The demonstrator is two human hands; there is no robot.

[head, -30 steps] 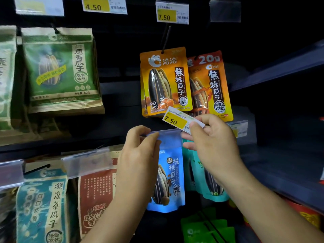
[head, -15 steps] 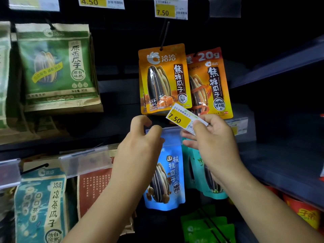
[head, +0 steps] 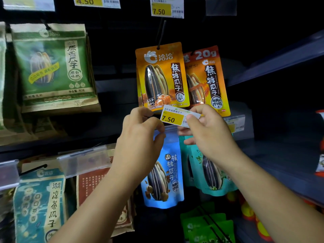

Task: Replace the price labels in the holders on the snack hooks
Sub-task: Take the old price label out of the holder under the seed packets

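Yellow and white, the price label marked 7.50 is pinched at its right end between the thumb and forefinger of your right hand. It sticks out to the left of that pinch, lying nearly level with its printed face toward you. Just below the pinch, and partly hidden behind your fingers, is the clear holder on the hook that carries the blue snack bag. Your left hand is at that holder's left end, thumb and forefinger curled together on its edge; whether they actually clamp the plastic you cannot tell from here, since the fingers cover the contact. The label's left tip ends just beside your left forefinger, not touching it as far as shows. Directly above the pinch hang two orange bags, the label overlapping the lower edge of the front one. To the right of your right hand sits the teal bag, and beyond your knuckles another holder with a label already inside.
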